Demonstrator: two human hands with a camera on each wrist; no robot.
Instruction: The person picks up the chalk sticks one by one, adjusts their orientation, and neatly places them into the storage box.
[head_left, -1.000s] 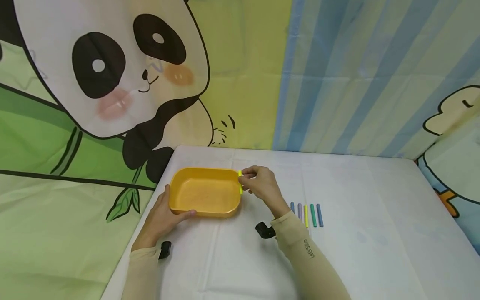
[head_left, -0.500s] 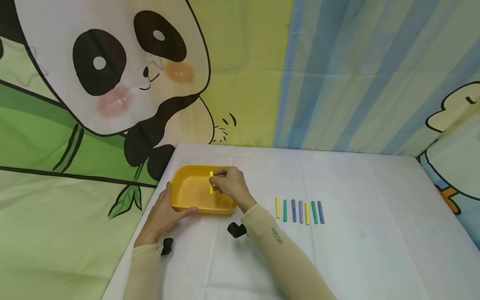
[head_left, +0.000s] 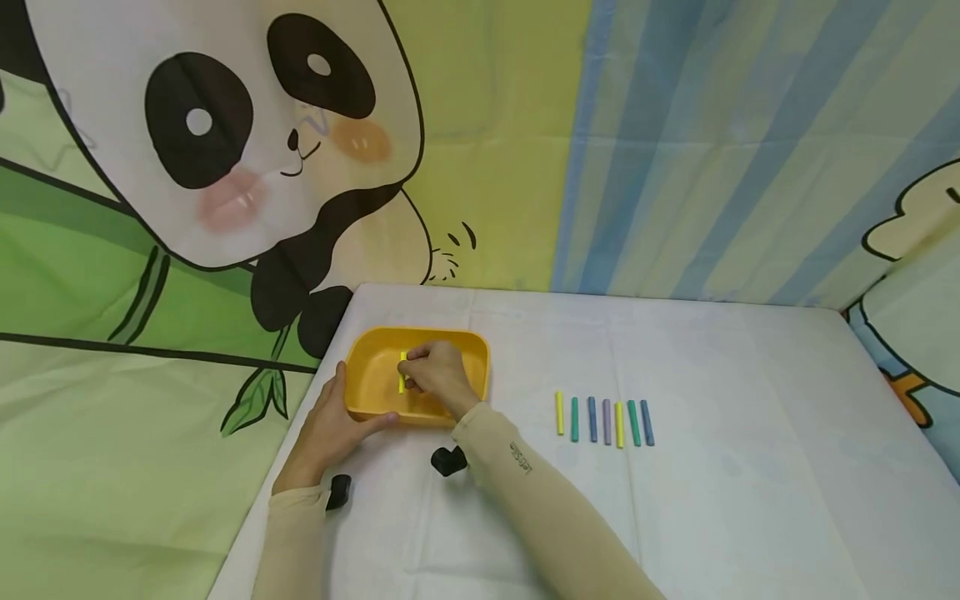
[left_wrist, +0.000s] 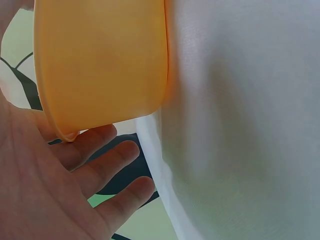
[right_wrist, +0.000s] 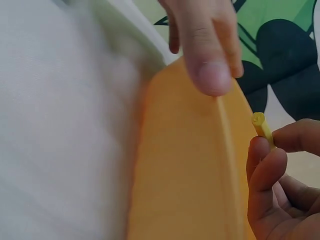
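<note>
An orange plastic basin (head_left: 370, 379) stands at the left of the white table. My left hand (head_left: 324, 435) holds its near left corner, thumb over the front rim and fingers along the outer left side; in the left wrist view the fingers (left_wrist: 107, 167) spread below the basin wall (left_wrist: 105, 65). Over the basin's inside, my right hand (head_left: 444, 375) pinches a short yellow stick (head_left: 402, 387), crayon-like, between thumb and fingertips. The right wrist view shows the stick's faceted end (right_wrist: 259, 120). Whether the stick touches the basin floor, I cannot tell.
To the right of the basin, several similar sticks lie in a row, including a yellow stick (head_left: 559, 413), a purple stick (head_left: 607, 422) and a blue stick (head_left: 647, 423). A panda-print cloth (head_left: 337, 233) hangs behind the table (head_left: 735, 467).
My right hand has carried the yellow stick leftward from the basin's right rim to over its inside. The left hand stays on the basin. The row of sticks has come into full view.
</note>
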